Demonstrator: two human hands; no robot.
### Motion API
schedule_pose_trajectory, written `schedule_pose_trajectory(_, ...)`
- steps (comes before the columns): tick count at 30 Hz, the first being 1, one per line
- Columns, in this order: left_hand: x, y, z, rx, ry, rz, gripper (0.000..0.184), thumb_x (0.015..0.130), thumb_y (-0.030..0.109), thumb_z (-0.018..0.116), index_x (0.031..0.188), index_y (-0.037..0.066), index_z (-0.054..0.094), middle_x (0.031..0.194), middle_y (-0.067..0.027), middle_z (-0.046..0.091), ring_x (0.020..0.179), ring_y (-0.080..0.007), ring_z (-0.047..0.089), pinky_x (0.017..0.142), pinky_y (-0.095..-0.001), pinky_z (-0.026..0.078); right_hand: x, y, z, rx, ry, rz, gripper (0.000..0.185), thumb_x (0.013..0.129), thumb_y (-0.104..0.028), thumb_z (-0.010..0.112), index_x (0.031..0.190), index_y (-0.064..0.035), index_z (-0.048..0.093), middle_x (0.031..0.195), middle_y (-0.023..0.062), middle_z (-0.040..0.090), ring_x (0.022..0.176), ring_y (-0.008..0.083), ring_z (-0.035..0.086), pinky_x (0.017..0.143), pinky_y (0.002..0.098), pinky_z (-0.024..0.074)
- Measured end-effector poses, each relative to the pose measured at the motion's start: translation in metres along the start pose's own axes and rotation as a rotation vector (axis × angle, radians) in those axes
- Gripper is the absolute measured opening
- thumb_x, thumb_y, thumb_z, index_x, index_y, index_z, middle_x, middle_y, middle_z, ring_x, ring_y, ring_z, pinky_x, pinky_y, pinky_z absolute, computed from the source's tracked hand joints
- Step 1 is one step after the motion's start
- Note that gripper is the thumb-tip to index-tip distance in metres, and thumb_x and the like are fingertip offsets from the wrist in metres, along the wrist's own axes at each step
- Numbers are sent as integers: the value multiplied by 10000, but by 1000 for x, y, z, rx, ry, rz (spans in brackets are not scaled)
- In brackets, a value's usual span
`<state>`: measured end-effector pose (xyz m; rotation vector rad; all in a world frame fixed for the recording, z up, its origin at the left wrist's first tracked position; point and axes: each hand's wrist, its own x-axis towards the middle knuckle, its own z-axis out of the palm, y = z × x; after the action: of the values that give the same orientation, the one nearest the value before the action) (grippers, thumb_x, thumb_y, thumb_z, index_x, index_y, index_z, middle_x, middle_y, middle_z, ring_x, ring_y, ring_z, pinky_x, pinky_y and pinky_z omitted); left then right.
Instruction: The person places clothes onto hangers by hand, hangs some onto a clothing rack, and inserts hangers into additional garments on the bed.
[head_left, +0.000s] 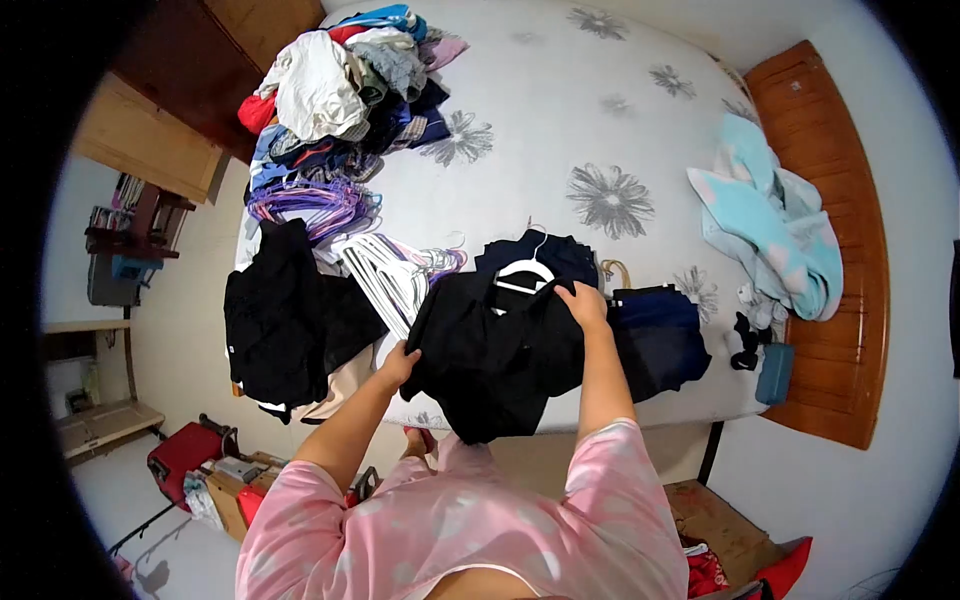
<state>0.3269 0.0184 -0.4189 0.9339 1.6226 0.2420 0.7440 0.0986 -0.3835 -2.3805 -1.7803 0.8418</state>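
Observation:
A black collared shirt hangs over the near edge of the bed, with a white hanger inside its neck. My left hand grips the shirt at its left side. At the shirt's upper right, near the shoulder, my right hand is closed on the cloth. Just left of the shirt lies a bunch of white hangers. Dark folded clothes are stacked to the right of my right hand, and another dark garment lies behind the shirt.
Black clothes lie at the bed's left corner. Behind them are purple hangers and a heap of mixed clothes. A light-blue blanket rests by the wooden headboard. A red suitcase stands on the floor.

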Motion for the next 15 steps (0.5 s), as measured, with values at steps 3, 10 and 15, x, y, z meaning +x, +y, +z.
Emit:
schedule_pose_trajectory(3,12,-4,5,100,13,78,391,924,119,542,1276,-18,442,1123,-224,606,1044,-289,592,919,-365,450,20,-1,23,34,-61,121,695,848,-599,529,1216,-12,587,1166,222,613,1109,355,576,921,422,463)
schedule_pose_trajectory(10,16,-61,19,7,-230,68,485,902,47,530,1372,57,408,1208,-140,575,1113,-224,541,948,-325,439,39,23,65,-60,-37,190,679,855,-564,555,1223,7,557,1190,221,599,1103,359,574,918,429,464)
schedule_pose_trajectory(15,0,-72,13,67,-219,48,389,907,61,550,1293,37,503,1181,-101,599,1104,-198,544,964,-314,424,29,10,62,-15,65,338,594,798,-424,702,1227,-72,492,1253,141,485,1190,332,462,983,484,366)
